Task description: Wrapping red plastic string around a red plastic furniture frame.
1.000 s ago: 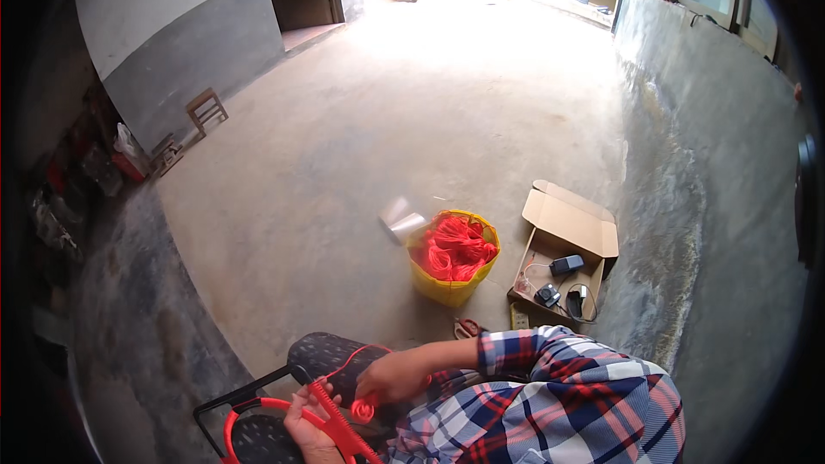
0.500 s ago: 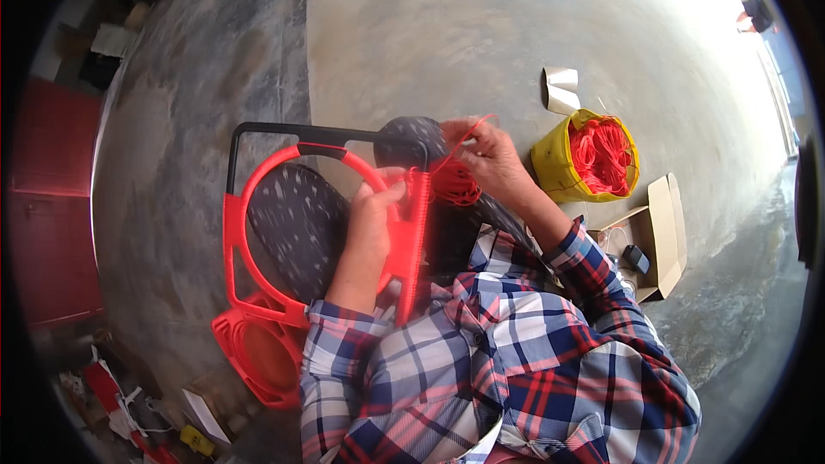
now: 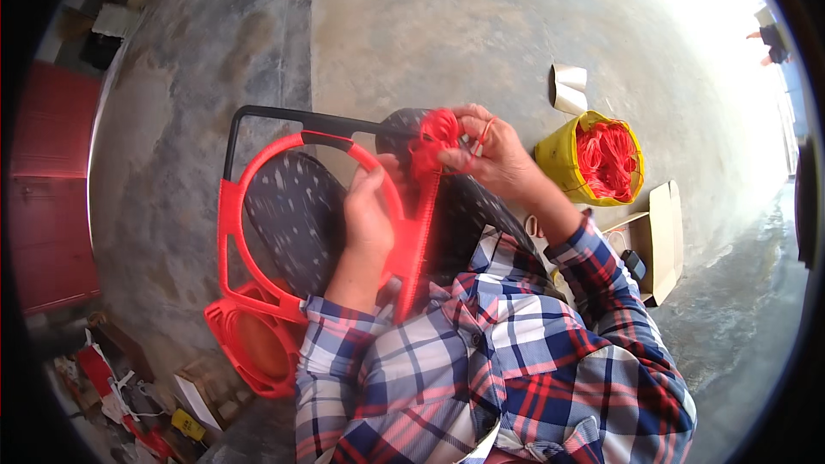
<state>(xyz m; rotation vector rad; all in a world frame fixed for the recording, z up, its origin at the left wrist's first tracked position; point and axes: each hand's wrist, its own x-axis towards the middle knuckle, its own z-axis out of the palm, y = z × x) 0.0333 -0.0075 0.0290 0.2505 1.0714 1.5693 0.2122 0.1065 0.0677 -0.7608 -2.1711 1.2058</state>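
Clasping a red plastic frame (image 3: pixel 406 249) with the left hand (image 3: pixel 369 213), above dark speckled trousers (image 3: pixel 296 219). Pinching a hank of red cord (image 3: pixel 439 128) in the right hand (image 3: pixel 500 161), at the far end of the frame's toothed edge (image 3: pixel 426 216); perhaps touching it, though blurred.

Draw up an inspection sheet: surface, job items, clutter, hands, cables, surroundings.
Surface: grey concrete floor, stained in patches.
Job items: red-and-black frame across the lap; red cord bundle at its upper right corner; yellow container holding more red cord.
Clutter: open cardboard box; curved silvery piece; mixed heap, lower left.
Hands: left hand grips frame; right hand holds bundle, blurred.
Cables: none identifiable; box contents partly hidden.
Surroundings: red panelled door, left.
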